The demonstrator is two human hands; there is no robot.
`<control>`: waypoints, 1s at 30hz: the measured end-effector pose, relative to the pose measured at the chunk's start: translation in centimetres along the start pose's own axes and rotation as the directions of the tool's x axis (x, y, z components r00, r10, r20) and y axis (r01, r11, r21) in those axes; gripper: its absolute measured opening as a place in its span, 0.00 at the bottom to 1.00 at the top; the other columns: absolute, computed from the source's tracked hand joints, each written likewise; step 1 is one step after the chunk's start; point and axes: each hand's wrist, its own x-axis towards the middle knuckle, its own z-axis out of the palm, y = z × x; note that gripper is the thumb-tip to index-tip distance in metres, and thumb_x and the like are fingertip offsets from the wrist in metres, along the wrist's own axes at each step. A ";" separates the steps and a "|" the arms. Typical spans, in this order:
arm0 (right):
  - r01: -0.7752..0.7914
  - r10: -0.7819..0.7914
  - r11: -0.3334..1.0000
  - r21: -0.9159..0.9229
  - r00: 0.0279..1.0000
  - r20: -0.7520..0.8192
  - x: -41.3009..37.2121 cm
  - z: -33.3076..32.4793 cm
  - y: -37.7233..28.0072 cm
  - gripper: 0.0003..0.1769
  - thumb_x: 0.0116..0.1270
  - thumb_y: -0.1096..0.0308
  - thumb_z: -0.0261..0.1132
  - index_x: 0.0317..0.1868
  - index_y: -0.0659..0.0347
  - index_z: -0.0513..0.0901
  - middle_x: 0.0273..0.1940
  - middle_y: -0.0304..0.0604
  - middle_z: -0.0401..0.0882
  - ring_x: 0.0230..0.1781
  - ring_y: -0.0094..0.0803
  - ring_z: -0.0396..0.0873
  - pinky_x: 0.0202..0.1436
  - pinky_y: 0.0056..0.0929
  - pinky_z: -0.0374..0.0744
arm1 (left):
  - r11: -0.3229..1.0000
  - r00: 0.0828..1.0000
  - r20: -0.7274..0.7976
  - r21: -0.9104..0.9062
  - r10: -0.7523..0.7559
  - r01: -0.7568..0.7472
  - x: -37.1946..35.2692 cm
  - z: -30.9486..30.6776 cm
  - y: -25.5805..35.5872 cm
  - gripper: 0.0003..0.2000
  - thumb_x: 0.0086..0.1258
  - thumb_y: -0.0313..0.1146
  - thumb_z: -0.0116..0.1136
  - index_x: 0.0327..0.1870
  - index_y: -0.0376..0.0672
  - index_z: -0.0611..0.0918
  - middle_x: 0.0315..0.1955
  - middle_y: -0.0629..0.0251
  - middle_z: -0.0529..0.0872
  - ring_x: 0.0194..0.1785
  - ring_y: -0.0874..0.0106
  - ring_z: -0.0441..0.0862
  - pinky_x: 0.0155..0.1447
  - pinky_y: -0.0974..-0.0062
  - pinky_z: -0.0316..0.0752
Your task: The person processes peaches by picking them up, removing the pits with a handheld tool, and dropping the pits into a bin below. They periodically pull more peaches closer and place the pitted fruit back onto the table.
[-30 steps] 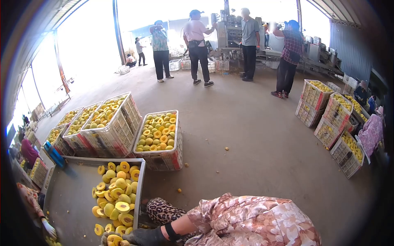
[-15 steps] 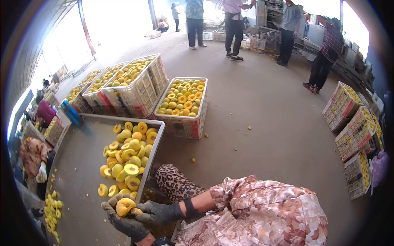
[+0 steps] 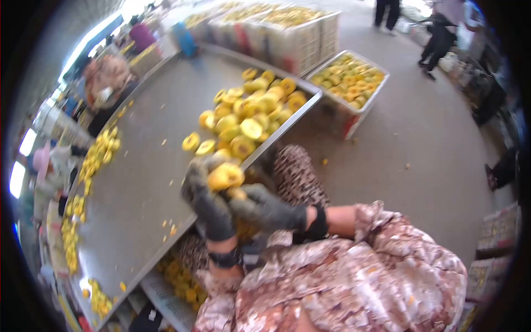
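Observation:
A yellow peach (image 3: 225, 176) with its flesh cut open rests in my left hand (image 3: 206, 200), whose gloved fingers curl round it from the left and below. My right hand (image 3: 268, 207), also in a dark glove, comes in from the right with its fingers closed against the peach's lower side. A small yellowish-brown piece (image 3: 238, 193) shows at the right fingertips; blur hides what it is. Both hands are above the near edge of a metal table (image 3: 149, 144). Just beyond them lies a heap of halved peaches (image 3: 251, 128), some showing brown centres.
A crate of peaches (image 3: 354, 83) stands on the floor beyond the table, with larger stacked crates (image 3: 310, 44) behind. A blue bottle (image 3: 184, 40) is at the table's far corner. Peach pieces (image 3: 99, 155) line the left edge, near a seated co-worker (image 3: 108, 80).
The view has swung left and down, so the table and hands appear farther right and higher. Both hands remain together at the peach.

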 end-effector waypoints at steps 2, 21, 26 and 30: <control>0.215 -0.253 0.865 -0.454 0.967 -0.024 1.6 -2.0 2.6 0.16 0.82 0.62 0.57 0.56 0.65 0.83 0.48 0.44 0.87 0.50 0.31 0.82 0.54 0.35 0.79 | 0.995 0.995 0.007 0.009 0.104 -0.104 0.2 0.5 -1.0 0.23 0.86 0.47 0.43 0.39 0.35 0.82 0.35 0.62 0.83 0.42 0.67 0.81 0.50 0.66 0.80; 0.124 -0.050 0.922 -0.368 0.978 0.204 1.2 3.0 -1.6 0.22 0.85 0.56 0.50 0.66 0.64 0.75 0.58 0.46 0.82 0.60 0.33 0.78 0.67 0.32 0.74 | 0.943 0.991 0.123 -0.333 0.059 -0.014 0.8 -0.5 2.0 0.19 0.82 0.46 0.52 0.52 0.34 0.78 0.38 0.57 0.83 0.39 0.61 0.85 0.46 0.63 0.85; 0.369 -0.289 0.771 -0.519 0.929 0.230 -0.2 2.4 -0.2 0.22 0.85 0.56 0.50 0.64 0.63 0.77 0.55 0.45 0.84 0.57 0.33 0.79 0.63 0.33 0.77 | 0.910 0.991 0.129 -0.413 0.020 0.035 -0.3 -1.6 2.3 0.19 0.83 0.45 0.49 0.48 0.34 0.78 0.35 0.58 0.81 0.38 0.63 0.83 0.45 0.65 0.85; 0.379 -0.247 0.801 -0.464 0.914 0.321 -0.3 1.9 0.4 0.21 0.84 0.55 0.53 0.63 0.62 0.79 0.51 0.40 0.85 0.51 0.31 0.81 0.58 0.33 0.79 | 0.906 0.998 0.055 -0.424 0.021 0.005 -1.8 -2.2 3.7 0.19 0.85 0.44 0.47 0.45 0.34 0.78 0.32 0.59 0.80 0.36 0.64 0.82 0.45 0.66 0.85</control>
